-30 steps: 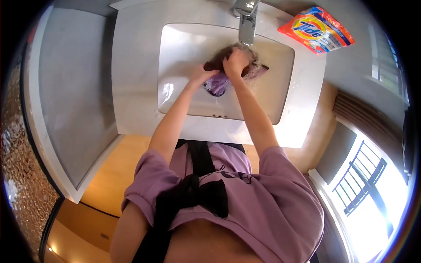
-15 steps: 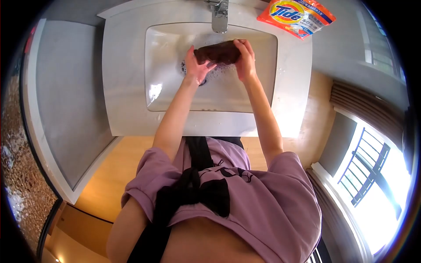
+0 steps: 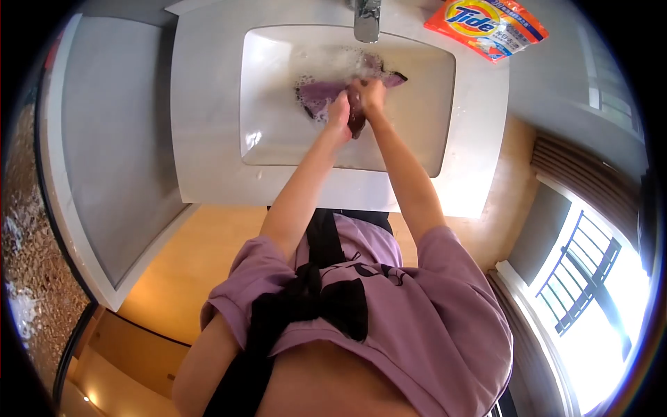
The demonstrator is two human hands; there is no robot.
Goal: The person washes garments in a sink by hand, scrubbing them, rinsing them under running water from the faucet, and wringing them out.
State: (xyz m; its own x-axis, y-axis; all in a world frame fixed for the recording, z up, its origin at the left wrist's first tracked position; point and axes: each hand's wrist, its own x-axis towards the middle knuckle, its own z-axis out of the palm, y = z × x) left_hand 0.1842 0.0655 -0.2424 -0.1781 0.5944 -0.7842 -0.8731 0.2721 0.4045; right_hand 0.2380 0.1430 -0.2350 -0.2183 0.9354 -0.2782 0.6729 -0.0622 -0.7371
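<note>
My left hand (image 3: 340,117) and my right hand (image 3: 369,94) are close together over the sink, both closed around a dark brownish wet cloth (image 3: 356,118). The bunched cloth hangs down between them toward the sink's front. Just behind and to the left, purple fabric with dark edges (image 3: 323,92) lies in sudsy water, and a dark-tipped piece of it shows right of my right hand. Whether the purple fabric and the held cloth are one piece, I cannot tell. My fingers partly hide the cloth.
The white sink (image 3: 271,149) is set in a pale countertop (image 3: 205,118). A chrome faucet (image 3: 367,22) reaches over its back edge. An orange Tide detergent bag (image 3: 486,29) lies at the counter's back right. Foam (image 3: 330,64) floats on the water.
My hands have come together and lowered. The cloth, earlier stretched sideways between them, is now bunched and points toward me. Purple fabric now shows in the water.
</note>
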